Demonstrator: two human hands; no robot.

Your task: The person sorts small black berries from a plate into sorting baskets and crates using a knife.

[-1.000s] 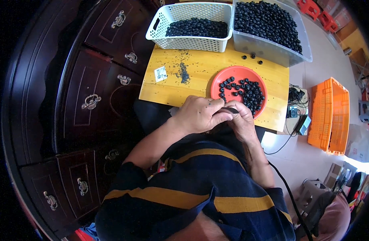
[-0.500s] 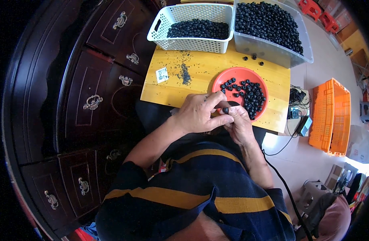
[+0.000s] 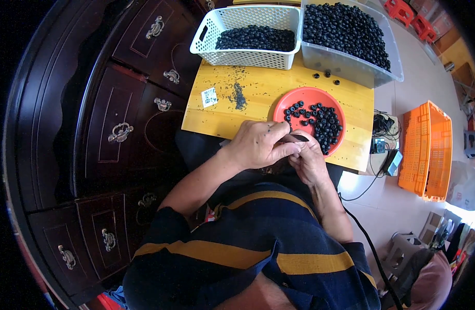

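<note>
My left hand and my right hand meet at the near edge of a red plastic bowl. The left thumb and forefinger are closed in a pinch, their tips against the right fingers; what lies between them is hidden. A dark, flat, blade-like piece shows at the top of my right hand, whose fingers are closed around it. Its exact kind is too small to tell. Inside the bowl lie many small black ring-shaped parts, heaped toward the right side.
A white perforated basket and a clear plastic tub, both holding black parts, stand at the table's back. Black shavings and a white printed label lie on the yellow table. Dark drawers rise left; an orange crate stands right.
The small black part seen between my fingers earlier is out of sight now. My left thumb and fingers have shifted slightly, and the dark flat piece shows a little lower.
</note>
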